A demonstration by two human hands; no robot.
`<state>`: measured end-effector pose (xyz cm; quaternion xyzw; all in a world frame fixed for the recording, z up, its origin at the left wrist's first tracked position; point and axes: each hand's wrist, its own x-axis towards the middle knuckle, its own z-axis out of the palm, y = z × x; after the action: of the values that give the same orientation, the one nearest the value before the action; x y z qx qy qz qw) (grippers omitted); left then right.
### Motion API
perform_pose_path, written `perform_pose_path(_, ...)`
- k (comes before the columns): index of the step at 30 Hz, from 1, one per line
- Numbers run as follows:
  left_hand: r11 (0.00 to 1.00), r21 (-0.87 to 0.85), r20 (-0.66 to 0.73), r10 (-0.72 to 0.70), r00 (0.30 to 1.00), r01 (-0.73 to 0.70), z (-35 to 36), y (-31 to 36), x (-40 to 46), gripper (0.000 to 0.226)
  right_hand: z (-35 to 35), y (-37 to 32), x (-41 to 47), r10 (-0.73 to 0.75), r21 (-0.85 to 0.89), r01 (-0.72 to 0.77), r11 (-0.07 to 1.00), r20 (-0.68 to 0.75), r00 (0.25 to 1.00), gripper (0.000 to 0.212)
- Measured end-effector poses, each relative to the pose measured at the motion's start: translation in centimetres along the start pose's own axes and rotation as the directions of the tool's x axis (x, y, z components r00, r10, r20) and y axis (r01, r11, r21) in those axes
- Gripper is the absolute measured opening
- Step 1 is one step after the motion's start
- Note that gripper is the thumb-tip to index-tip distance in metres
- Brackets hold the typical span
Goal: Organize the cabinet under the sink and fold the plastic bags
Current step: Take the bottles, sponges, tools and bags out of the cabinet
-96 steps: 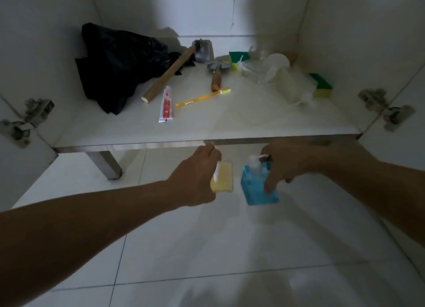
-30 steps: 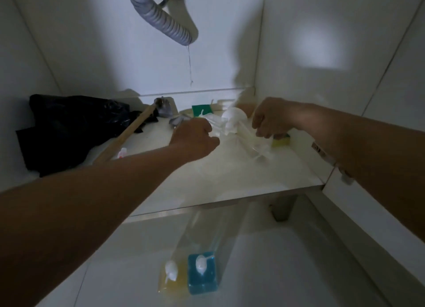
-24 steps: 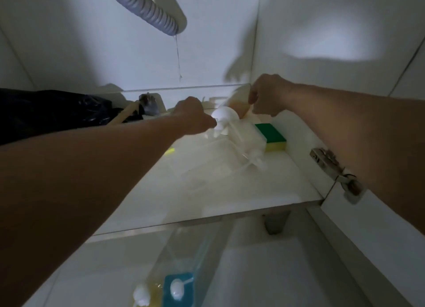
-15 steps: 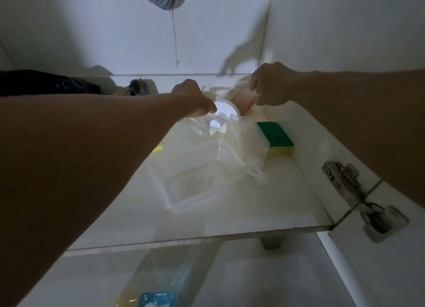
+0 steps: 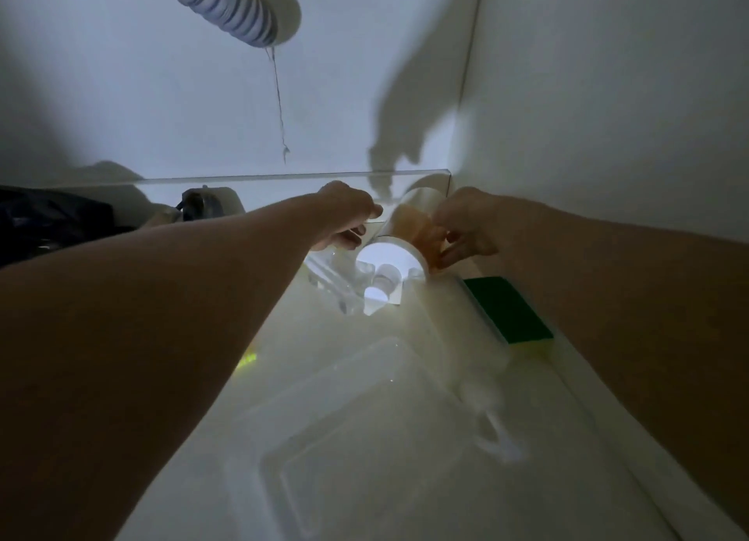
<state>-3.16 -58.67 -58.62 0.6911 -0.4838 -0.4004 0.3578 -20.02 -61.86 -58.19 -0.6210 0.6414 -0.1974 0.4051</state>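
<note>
Both my arms reach deep into the dim cabinet. A clear bottle point(image 5: 409, 224) with orange liquid and a white flip cap lies tilted at the back right corner of the white shelf point(image 5: 405, 479). My right hand point(image 5: 466, 228) grips its right side with curled fingers. My left hand point(image 5: 348, 216) is at the bottle's left, fingers curled over clear plastic pieces point(image 5: 344, 277); what it holds is not clear. A black plastic bag point(image 5: 44, 224) lies at the far left.
A green and yellow sponge point(image 5: 510, 313) lies by the right wall. A clear plastic tray point(image 5: 364, 431) and a pale pump bottle point(image 5: 474, 350) lie on the shelf in front. A grey corrugated drain hose point(image 5: 239, 9) hangs overhead. A metal hammer head point(image 5: 202, 208) sits behind my left arm.
I set the two soap bottles on the floor and leaned into the cabinet. Both hands moved to the back right corner, and my right hand took hold of the orange bottle.
</note>
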Motion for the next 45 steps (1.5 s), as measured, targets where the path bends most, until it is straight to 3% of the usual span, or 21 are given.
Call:
perform_pose_path(3,0.998,-0.053,0.097,-0.041,0.994,0.046,0.6,-0.2,1.0,0.009,0.3,0.1,0.1,0.084,0.221,-0.098,0.97,0.073,0.994,0.014)
perform_pose_path(7,0.988,-0.103,0.16,-0.095,0.983,0.112,1.3,-0.1,1.8,0.016,0.7,0.5,0.1,0.152,0.323,-0.211,0.923,0.198,0.968,0.026)
perform_pose_path(11,0.982,-0.13,0.148,-0.118,0.982,0.137,1.3,0.4,1.8,0.007,1.3,0.7,0.5,0.14,0.348,-0.159,0.924,0.08,0.987,0.039)
perform_pose_path(13,0.975,-0.172,0.146,-0.118,0.982,0.143,1.1,0.7,1.8,0.019,1.1,0.4,0.3,0.121,0.365,-0.126,0.922,0.037,0.992,0.041)
perform_pose_path(19,0.923,-0.365,0.135,-0.076,0.988,0.121,-1.1,2.9,0.5,0.025,-1.3,-2.5,-1.4,0.058,0.393,-0.019,0.919,-0.088,0.994,0.023)
perform_pose_path(22,0.911,-0.397,0.141,-0.058,0.988,0.11,-2.4,4.0,-0.9,0.031,-2.2,-3.7,-2.6,0.016,0.41,0.006,0.912,-0.052,0.999,0.013)
perform_pose_path(28,0.886,-0.463,0.067,-0.013,0.998,0.042,-4.3,5.8,-4.7,0.029,-4.0,-5.4,-5.5,-0.132,0.476,0.087,0.875,0.061,0.989,0.033)
perform_pose_path(30,0.875,-0.483,0.034,-0.022,0.999,0.036,-4.9,6.4,-6.2,0.024,-4.7,-6.0,-6.5,-0.185,0.466,0.111,0.878,0.115,0.976,0.044)
perform_pose_path(34,0.838,-0.546,-0.053,-0.007,0.999,-0.023,-5.6,7.3,-9.1,0.023,-5.5,-6.5,-8.7,-0.355,0.237,0.306,0.922,0.208,0.911,0.042)
perform_pose_path(39,0.863,-0.502,-0.103,0.013,0.995,-0.063,-6.4,8.2,-13.1,0.015,-6.0,-7.3,-11.6,-0.458,0.046,0.456,0.889,0.118,0.881,0.071)
perform_pose_path(42,0.921,-0.375,-0.102,0.072,0.992,-0.106,-6.9,8.7,-15.8,0.02,-6.8,-7.4,-13.5,-0.471,0.059,0.468,0.882,0.14,0.871,0.072)
perform_pose_path(45,0.941,-0.238,-0.015,0.245,0.969,-0.241,-6.9,9.4,-18.7,0.037,-7.7,-7.5,-15.9,-0.48,0.133,0.462,0.877,0.195,0.855,0.07)
